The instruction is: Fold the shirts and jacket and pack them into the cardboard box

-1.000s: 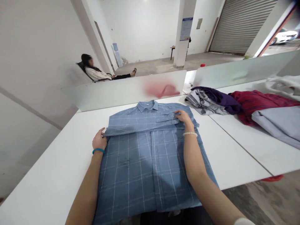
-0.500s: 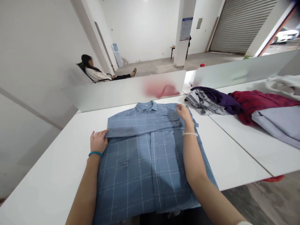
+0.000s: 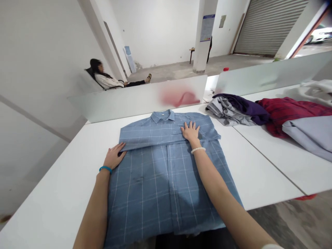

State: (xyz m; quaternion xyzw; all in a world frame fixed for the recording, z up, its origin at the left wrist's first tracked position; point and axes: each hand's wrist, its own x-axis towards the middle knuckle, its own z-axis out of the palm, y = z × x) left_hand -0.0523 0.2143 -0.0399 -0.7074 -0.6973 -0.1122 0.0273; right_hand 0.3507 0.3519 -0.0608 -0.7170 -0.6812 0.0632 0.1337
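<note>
A blue shirt [image 3: 145,180] with white check lines lies spread on the white table, its collar [image 3: 163,116] at the far end. One sleeve [image 3: 147,135] is laid straight across the chest. My left hand [image 3: 114,155], with a blue band on its wrist, rests at the shirt's left side, fingertips on the folded sleeve edge and thumb apart. My right hand [image 3: 191,132], wearing a pale beaded bracelet, lies flat with spread fingers on the sleeve over the chest, right of the collar. The shirt's near hem drops toward the table's front edge.
Right of the shirt lie crumpled grey [image 3: 225,112] and purple garments [image 3: 243,106], then a red checked one [image 3: 290,109] and a light grey cloth [image 3: 311,135]. A frosted divider [image 3: 124,103] borders the table's far side. Beyond it a person [image 3: 105,79] sits in a chair.
My right hand has moved left and slightly nearer from the right shoulder onto the crossing sleeve, its fingers now spread flat. My left hand has shifted slightly right at the sleeve edge.
</note>
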